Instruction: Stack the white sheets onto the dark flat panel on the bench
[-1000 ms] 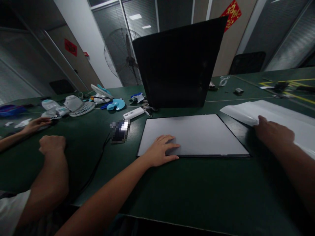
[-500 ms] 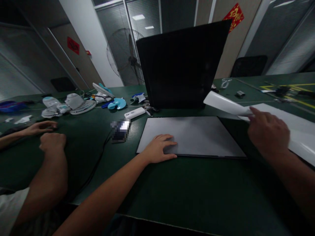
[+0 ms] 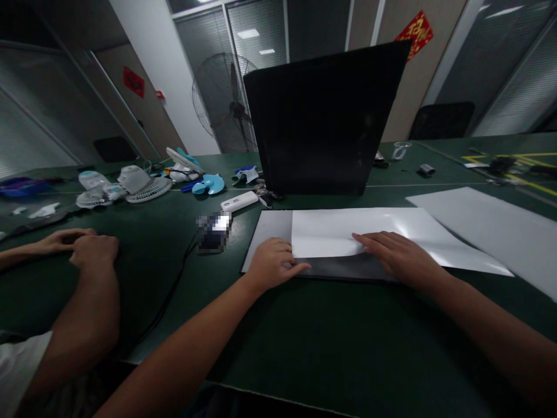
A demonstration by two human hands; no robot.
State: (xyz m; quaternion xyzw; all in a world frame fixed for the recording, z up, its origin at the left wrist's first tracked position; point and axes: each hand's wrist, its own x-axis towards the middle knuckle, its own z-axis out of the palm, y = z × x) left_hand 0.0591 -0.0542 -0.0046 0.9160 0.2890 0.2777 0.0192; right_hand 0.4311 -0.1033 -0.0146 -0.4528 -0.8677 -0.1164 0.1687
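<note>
Both hands are over a thin flat panel (image 3: 273, 222) on the dark green surface (image 3: 304, 337): the left hand (image 3: 272, 264) rests open, palm down, thumb apart from the fingers, and the right hand (image 3: 389, 253) has its fingertips closed on the near edge of a white sheet (image 3: 326, 223). Well left of the left hand, another person's hands (image 3: 93, 251) are close together. Beyond them sit white fan parts (image 3: 148, 190), then a light-blue fan blade (image 3: 209, 184). Nearer the left hand, a blurred-out item (image 3: 214, 232) and a white device (image 3: 239, 201) lie ahead and to its left. Under that hand the panel shows a smooth, pale grey face with a narrow dark border. Just right of the left hand begins the sheet's straight edge; it is glossy and plain, puckered at the right hand's fingertips, with bright glare beyond them, and runs past the panel's right end. A black upright panel (image 3: 322, 128) stands behind. Right of the right hand lies another white sheet (image 3: 491, 220).
</note>
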